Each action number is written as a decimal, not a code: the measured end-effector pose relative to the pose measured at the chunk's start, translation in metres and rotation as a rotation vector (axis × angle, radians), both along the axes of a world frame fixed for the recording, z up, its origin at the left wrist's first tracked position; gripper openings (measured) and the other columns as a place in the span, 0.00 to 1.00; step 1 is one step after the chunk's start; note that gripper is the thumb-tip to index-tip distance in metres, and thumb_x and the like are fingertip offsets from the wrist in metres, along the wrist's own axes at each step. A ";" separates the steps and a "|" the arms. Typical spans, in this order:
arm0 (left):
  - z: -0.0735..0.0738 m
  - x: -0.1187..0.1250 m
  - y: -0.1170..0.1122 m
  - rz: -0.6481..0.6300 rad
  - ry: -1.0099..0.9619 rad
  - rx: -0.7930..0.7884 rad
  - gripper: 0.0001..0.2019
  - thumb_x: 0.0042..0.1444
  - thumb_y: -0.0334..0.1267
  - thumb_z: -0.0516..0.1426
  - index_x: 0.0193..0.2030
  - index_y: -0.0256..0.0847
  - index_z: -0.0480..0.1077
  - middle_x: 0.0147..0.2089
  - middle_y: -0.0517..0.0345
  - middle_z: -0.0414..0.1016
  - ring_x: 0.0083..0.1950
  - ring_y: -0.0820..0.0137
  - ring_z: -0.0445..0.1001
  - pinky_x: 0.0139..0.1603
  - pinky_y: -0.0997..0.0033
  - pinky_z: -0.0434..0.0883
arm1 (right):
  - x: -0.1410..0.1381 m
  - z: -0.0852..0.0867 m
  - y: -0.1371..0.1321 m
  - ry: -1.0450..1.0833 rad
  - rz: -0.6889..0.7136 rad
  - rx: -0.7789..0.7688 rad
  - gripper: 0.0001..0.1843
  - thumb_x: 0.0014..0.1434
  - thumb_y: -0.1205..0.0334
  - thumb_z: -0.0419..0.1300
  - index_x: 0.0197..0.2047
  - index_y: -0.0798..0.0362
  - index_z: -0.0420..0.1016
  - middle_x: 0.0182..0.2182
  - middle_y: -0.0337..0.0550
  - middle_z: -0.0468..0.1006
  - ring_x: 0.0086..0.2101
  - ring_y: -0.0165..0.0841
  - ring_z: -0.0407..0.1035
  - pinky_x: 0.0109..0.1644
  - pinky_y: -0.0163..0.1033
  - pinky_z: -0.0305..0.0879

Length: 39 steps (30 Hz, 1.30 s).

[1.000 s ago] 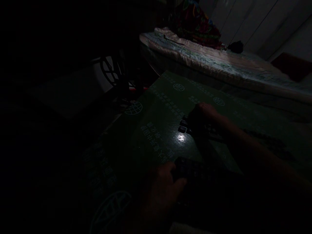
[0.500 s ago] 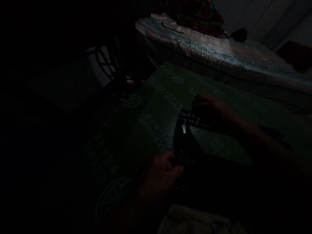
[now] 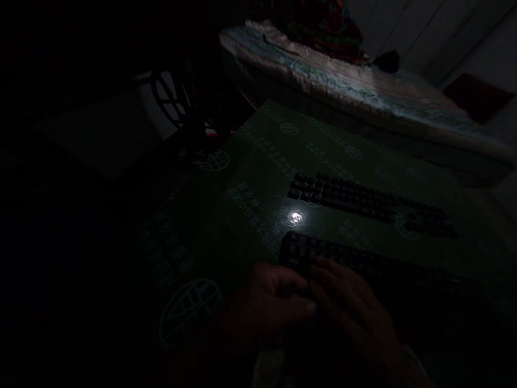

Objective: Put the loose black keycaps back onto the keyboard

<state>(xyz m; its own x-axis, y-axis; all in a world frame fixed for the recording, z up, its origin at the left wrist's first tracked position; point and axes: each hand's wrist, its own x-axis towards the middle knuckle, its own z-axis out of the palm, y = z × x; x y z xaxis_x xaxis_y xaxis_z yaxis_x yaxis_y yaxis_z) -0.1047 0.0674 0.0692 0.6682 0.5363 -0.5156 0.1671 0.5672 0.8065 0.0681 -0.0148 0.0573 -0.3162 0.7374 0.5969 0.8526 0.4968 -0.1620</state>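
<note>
A dark keyboard (image 3: 355,258) lies across the near part of a green printed board (image 3: 254,226). My left hand (image 3: 274,296) is closed around its left end, thumb and index finger at the near edge. Over the keys beside it, my right hand (image 3: 351,302) has its fingers bent together and pointing left; its fingertips are partly hidden in the dark, and whatever they hold does not show. Beyond the keyboard, loose black keycaps (image 3: 363,199) are laid out in rows on the board.
Behind the board is a bed-like surface with a pale patterned cover (image 3: 323,75) and a red patterned cloth (image 3: 323,27) on it. A dark spoked wheel (image 3: 167,99) stands at the back left. Light glares off the board, and the left side is very dark.
My right hand has moved from the loose keycaps back toward me to the keyboard, uncovering the keycap rows. My left hand stays at the keyboard's left end.
</note>
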 end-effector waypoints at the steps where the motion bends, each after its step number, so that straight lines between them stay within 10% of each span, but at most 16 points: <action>1: -0.002 -0.001 0.000 -0.011 -0.008 -0.029 0.15 0.40 0.42 0.63 0.34 0.34 0.76 0.26 0.60 0.73 0.24 0.75 0.68 0.24 0.78 0.63 | 0.002 0.002 -0.001 -0.004 0.017 -0.026 0.17 0.66 0.65 0.49 0.55 0.54 0.70 0.47 0.52 0.78 0.54 0.39 0.69 0.53 0.45 0.71; 13: -0.007 0.001 -0.005 -0.003 -0.035 -0.161 0.15 0.40 0.41 0.63 0.35 0.34 0.73 0.20 0.64 0.69 0.19 0.80 0.63 0.20 0.81 0.59 | 0.016 0.003 -0.004 0.121 0.041 -0.189 0.17 0.64 0.59 0.54 0.55 0.45 0.72 0.50 0.47 0.77 0.49 0.39 0.73 0.51 0.43 0.73; 23: -0.015 0.009 -0.002 0.502 0.330 0.685 0.08 0.48 0.35 0.58 0.37 0.42 0.75 0.29 0.63 0.70 0.27 0.76 0.67 0.29 0.77 0.68 | 0.027 -0.038 0.031 0.151 -0.255 -0.179 0.16 0.63 0.55 0.54 0.53 0.45 0.72 0.52 0.49 0.74 0.49 0.44 0.71 0.43 0.50 0.74; 39: -0.038 0.019 0.002 0.397 0.401 0.894 0.17 0.48 0.31 0.59 0.47 0.43 0.69 0.55 0.55 0.69 0.53 0.64 0.70 0.56 0.62 0.69 | 0.011 -0.032 0.036 0.100 -0.091 -0.103 0.09 0.62 0.61 0.55 0.45 0.51 0.72 0.52 0.52 0.72 0.59 0.46 0.61 0.53 0.56 0.68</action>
<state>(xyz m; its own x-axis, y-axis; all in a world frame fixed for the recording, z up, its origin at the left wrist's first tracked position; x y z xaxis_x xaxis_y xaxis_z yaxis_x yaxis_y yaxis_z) -0.0860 0.0694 0.0312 0.2295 0.9728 0.0305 0.4467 -0.1331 0.8847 0.0795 0.0215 0.0251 -0.1881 0.8192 0.5418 0.8705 0.3945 -0.2943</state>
